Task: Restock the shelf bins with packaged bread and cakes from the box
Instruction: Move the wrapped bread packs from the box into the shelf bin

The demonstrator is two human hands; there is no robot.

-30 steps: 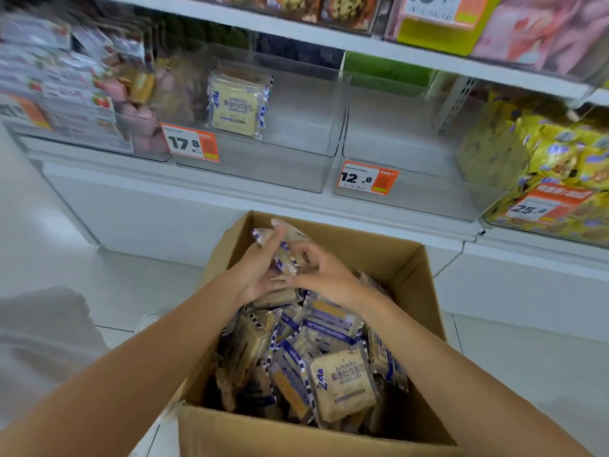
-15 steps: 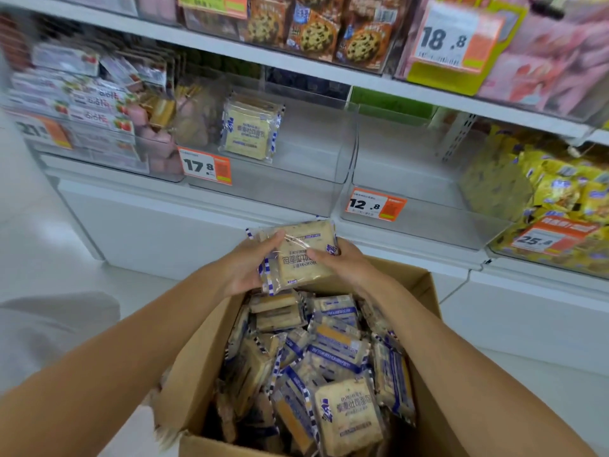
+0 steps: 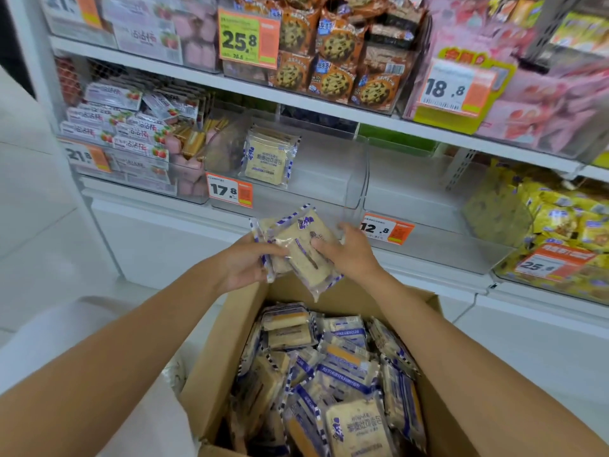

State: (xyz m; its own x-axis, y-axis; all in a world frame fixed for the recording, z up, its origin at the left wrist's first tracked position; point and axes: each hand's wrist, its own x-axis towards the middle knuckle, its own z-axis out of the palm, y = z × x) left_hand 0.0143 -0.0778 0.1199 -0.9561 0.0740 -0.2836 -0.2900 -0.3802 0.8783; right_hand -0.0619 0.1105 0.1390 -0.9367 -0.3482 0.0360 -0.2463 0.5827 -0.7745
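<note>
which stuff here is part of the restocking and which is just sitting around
In the job: held bread packs, left hand, right hand, box, boxed packs, 17.8 bin.
Just there: cookie packs, pink packs, yellow packs, strawberry packs.

Orange price tags, cookie packs, tiled floor

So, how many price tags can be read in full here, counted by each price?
25.8 tags: 2
21.8 tag: 1
18.8 tag: 1
17.8 tag: 1
12.8 tag: 1
Total: 6
The tag at the top left edge is cut off, so it is not counted.
</note>
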